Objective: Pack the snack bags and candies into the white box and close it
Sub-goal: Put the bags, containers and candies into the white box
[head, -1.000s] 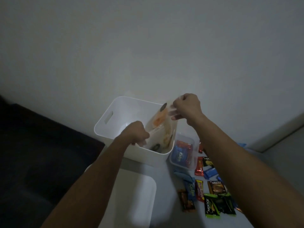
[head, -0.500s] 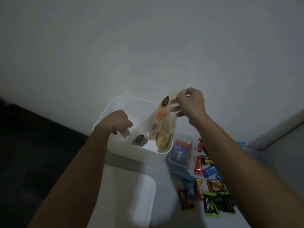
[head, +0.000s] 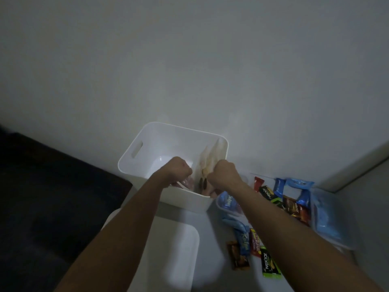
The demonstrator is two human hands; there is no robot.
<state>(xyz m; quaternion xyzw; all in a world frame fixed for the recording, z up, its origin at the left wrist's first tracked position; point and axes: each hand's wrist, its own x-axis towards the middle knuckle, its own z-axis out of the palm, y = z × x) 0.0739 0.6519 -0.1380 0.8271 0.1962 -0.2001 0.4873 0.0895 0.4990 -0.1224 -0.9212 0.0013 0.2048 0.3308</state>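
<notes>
The white box (head: 147,144) stands open at frame centre against the wall, its left half free. The right hand (head: 223,175) grips a clear snack bag (head: 207,161) upright along the box's right wall; the left hand (head: 179,171) is fisted inside, clutching another clear bag (head: 187,183). Candies (head: 269,262) lie lower right on the tabletop (head: 214,249)

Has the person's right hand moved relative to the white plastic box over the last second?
Yes. The right hand has come down from above the far right rim of the white plastic box to its near right corner, lowering the clear snack bag inside.
</notes>
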